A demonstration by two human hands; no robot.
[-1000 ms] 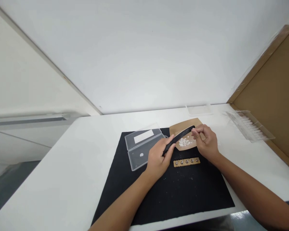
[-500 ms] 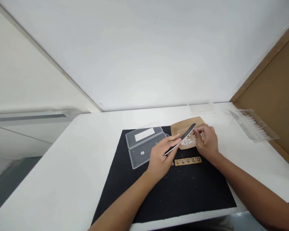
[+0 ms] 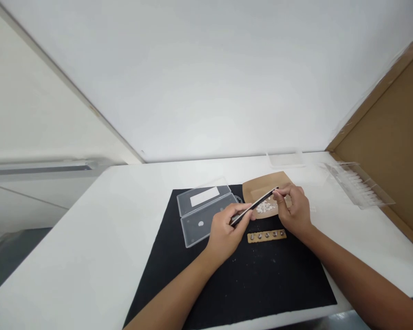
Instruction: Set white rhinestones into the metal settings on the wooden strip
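Note:
My left hand (image 3: 225, 228) grips a long black nail file (image 3: 256, 204) by its near end, the file slanting up to the right. My right hand (image 3: 295, 208) is closed in a pinch at the file's far tip, on something too small to make out. Under the file lies a brown paper piece (image 3: 261, 189) with a heap of small white bits (image 3: 265, 207). Just in front lies a narrow brown strip (image 3: 266, 235) with several small metal studs. All of it rests on a black mat (image 3: 241, 270).
An open clear plastic case (image 3: 203, 211) with a white label lies at the mat's left. A clear tray of white pieces (image 3: 358, 183) sits at the right by a brown cardboard panel (image 3: 392, 137). A clear lid (image 3: 285, 158) lies at the back of the white table (image 3: 89, 238).
The file has rocked in my left hand, first turning its pale side up and then swinging back to a lower slant. My right hand stayed pinched at the file's far tip.

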